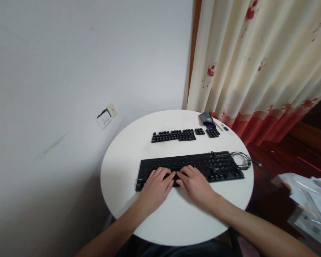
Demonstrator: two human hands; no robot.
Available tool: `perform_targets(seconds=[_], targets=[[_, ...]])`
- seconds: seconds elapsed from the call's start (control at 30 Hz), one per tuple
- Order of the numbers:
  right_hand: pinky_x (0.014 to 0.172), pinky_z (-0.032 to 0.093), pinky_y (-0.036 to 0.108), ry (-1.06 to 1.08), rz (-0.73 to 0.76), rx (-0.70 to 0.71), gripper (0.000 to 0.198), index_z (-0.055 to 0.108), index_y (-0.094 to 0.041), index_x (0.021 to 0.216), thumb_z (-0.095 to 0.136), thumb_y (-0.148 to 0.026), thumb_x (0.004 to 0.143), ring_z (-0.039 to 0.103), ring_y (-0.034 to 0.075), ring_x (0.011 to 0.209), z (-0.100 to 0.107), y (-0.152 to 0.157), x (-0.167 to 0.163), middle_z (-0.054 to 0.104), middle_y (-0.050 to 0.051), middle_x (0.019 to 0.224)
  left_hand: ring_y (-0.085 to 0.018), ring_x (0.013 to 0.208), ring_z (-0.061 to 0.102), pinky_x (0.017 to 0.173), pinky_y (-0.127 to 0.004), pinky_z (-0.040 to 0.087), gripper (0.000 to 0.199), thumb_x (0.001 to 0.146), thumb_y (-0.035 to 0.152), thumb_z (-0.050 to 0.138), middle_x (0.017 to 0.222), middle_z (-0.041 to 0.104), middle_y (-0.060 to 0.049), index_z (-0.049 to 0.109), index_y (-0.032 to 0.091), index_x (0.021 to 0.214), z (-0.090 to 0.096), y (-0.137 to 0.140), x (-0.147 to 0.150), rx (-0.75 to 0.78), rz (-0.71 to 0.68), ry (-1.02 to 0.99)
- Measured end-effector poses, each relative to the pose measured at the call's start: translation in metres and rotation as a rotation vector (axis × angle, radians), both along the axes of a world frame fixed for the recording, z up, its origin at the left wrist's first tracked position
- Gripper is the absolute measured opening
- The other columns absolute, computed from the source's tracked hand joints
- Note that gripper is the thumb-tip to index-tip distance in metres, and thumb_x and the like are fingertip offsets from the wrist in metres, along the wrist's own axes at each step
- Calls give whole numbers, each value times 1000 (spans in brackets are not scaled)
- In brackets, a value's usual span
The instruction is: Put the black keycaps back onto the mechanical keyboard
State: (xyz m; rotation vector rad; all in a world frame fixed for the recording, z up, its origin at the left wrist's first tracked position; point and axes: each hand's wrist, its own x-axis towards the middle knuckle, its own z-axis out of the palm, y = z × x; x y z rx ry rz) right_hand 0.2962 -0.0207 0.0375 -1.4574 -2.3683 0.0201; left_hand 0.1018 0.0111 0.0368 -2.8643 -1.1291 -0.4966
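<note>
Kbd (219, 165) located on round white counter (123, 175). L hand (158, 182) & R hand (194, 181) laid on its front-mid part, fingers curled; whether anything's pinched can't be told. Risk: kbd could be skewed if cable (246, 166), plug (257, 164) past counter rim, is snagged; loose keycaps (173, 136) behind could be scattered by a bump. Wall (69, 64) adj.; curtain (240, 64) at R.

A cream curtain (230, 64) printed with red flowers hangs beyond the round white bench (120, 175). A white power socket (104, 120) is set in the pale wall (69, 64). Papers (310, 189) lie at right, near the dark reddish floor (269, 160).
</note>
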Motion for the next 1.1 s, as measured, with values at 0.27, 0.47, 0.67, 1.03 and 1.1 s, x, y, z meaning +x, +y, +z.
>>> perform_targets(seconds=[0.27,0.47,0.67,1.03,1.1], targets=[[83,43,36,63,30,-55,28,71,-19,106,48,-33,99,52,22,97,3,0,4,62,9,99,-23,108,52,93,-41,45,24,97,23,49,110,62,-7,66,22,113,2,-1,2,-85,-17,-104],[87,44,34,214,43,-65,29,70,-18,106,44,-30,100,54,20,94,17,11,18,62,8,98,-19,103,55,94,-37,46,23,97,23,49,108,63,-5,68,22,110,17,21,5,-125,-42,-218],[92,41,34,133,-152,-7,30,67,-14,115,45,-25,99,53,23,103,31,79,55,62,12,104,-22,102,57,97,-39,44,27,97,26,47,106,67,-7,69,18,111,35,99,27,-55,17,-193],[95,37,35,-189,-194,-59,32,67,-16,120,47,-22,96,49,28,112,19,157,67,56,17,117,-26,102,54,92,-37,44,30,89,23,57,105,64,-12,72,18,115,11,178,84,-24,72,22],[95,37,36,-201,-180,-51,33,66,-17,122,46,-22,96,48,28,112,16,160,65,56,17,117,-26,103,52,92,-37,43,31,89,24,57,106,62,-12,71,18,116,9,179,86,-12,62,30]])
